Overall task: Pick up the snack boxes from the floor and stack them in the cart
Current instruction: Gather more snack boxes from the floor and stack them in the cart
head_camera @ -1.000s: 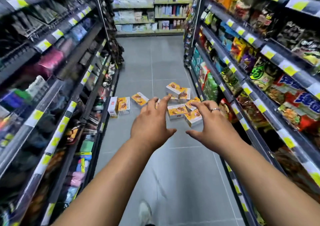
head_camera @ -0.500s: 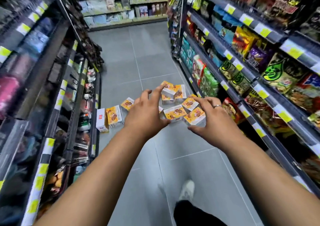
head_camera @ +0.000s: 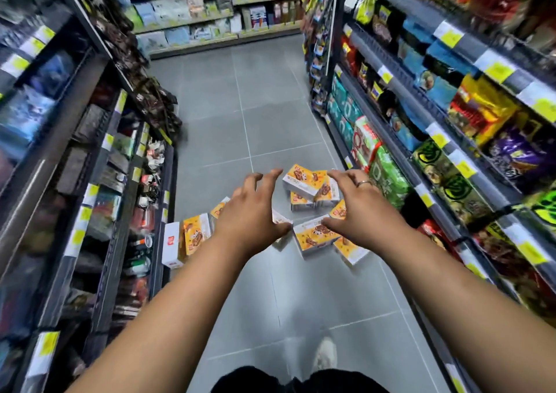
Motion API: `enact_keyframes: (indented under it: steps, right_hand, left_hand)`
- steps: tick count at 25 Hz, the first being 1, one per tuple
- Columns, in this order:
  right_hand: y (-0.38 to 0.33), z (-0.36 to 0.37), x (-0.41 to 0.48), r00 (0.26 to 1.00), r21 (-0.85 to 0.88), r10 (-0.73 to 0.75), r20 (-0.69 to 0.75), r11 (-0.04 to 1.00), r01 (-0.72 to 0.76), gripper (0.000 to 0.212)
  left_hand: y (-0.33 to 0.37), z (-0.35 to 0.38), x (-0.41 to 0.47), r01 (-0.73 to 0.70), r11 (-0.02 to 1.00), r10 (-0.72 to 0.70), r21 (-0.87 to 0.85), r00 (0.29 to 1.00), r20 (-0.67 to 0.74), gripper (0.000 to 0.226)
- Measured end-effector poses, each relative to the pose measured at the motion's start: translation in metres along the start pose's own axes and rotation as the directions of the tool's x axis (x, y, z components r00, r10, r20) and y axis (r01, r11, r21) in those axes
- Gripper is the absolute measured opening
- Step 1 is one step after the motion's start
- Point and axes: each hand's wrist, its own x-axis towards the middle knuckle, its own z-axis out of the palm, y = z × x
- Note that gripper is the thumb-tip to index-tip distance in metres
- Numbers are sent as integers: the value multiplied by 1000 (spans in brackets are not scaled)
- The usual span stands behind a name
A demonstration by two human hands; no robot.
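1. Stage: very start, by my read. Every one of the snack boxes [head_camera: 313,236] in sight lies on the floor [head_camera: 270,122], and none is in a hand.
2. Main heap: loose pile mid-aisle, toward the right shelf [head_camera: 451,152]. A top box [head_camera: 301,180] sits tilted on others at the far side. A middle box [head_camera: 314,234] and a corner box [head_camera: 350,252] lie at the near side.
3. Strays: an orange box [head_camera: 195,236] and a white box [head_camera: 171,243] stand on edge, side by side and touching, right at the foot of the left shelf [head_camera: 90,182]. One more box is partly hidden behind the left hand.
4. Left hand [head_camera: 249,212]: arm stretched forward, fingers spread wide and a bit hooked, holding nothing. It overlaps the heap in the view and looks to be in the air short of it. Contact can't be confirmed.
5. Right hand [head_camera: 361,209]: same pose, fingers wide, thumb out, empty. It has a ring [head_camera: 363,183] on one finger and covers part of the right side of the heap.
6. Cart: not in view, so I can't tell where it is or whether anything is already stacked in it.
7. Person looks upright, with one shoe [head_camera: 326,352] on the floor at the near edge. Likely needs to close in and bend down before any grab.
8. Left to do, as a judgement: basically all of it. That means gathering the heap, fetching the two strays by the left shelf, carrying them to the cart and stacking.
9. Risk: the tilted top box may slide off if the heap is scooped from the sides.
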Motion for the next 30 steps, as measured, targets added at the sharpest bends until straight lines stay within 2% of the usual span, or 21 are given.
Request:
enact_keyframes:
  steps: [9, 18, 21, 26, 30]
  right_hand:
    - [4, 15, 156, 993, -44, 94, 77, 995, -91, 88]
    - [4, 49, 312, 932, 54, 358, 59, 931, -361, 90]
    - [23, 65, 344, 897, 108, 435, 75, 891, -441, 93]
    - [83, 96, 393, 871, 189, 486, 73, 851, -491, 104]
    - [142, 153, 442, 835, 237, 517, 188, 801, -549, 108]
  left_hand:
    - [-57, 8, 170, -14, 1000, 15, -18, 997, 81, 101]
    - [-126, 11, 362, -253, 967, 241, 20, 940, 242, 92]
    - [-132, 36, 416, -280, 960, 269, -6, 916, 297, 92]
    - [-133, 99, 482, -291, 957, 275, -7, 899, 340, 92]
    - [-153, 170, 529, -222, 975, 198, 16, 898, 392, 89]
